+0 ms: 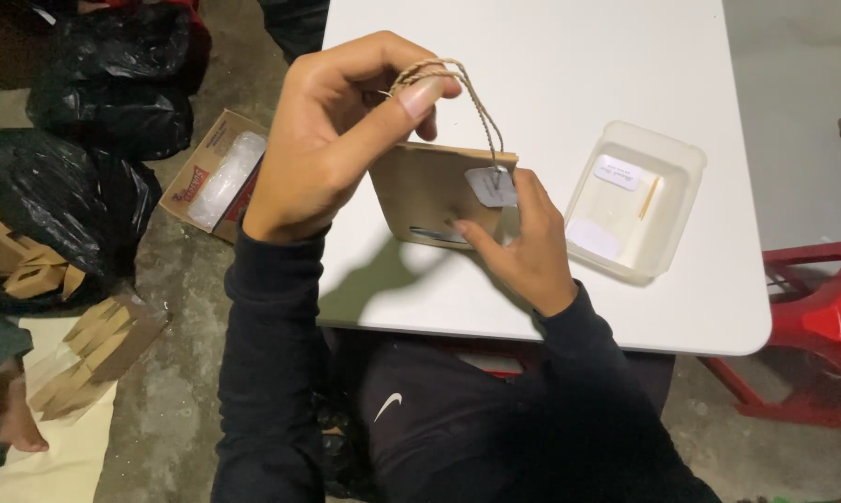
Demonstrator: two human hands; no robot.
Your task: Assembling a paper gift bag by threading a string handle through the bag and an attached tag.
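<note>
My left hand is raised over the white table, pinching the twine handle of a small brown paper bag between thumb and forefinger. The twine runs down to a small white tag hanging on the bag's face. My right hand holds the bag from below and from the right, index finger pressed against its front near the tag. The bag is tilted, its bottom edge close to the tabletop.
A shallow clear plastic tray with white tags and a thin stick lies right of the bag. Black plastic sacks, a cardboard box and folded brown bags lie on the floor at left. A red stool stands at right.
</note>
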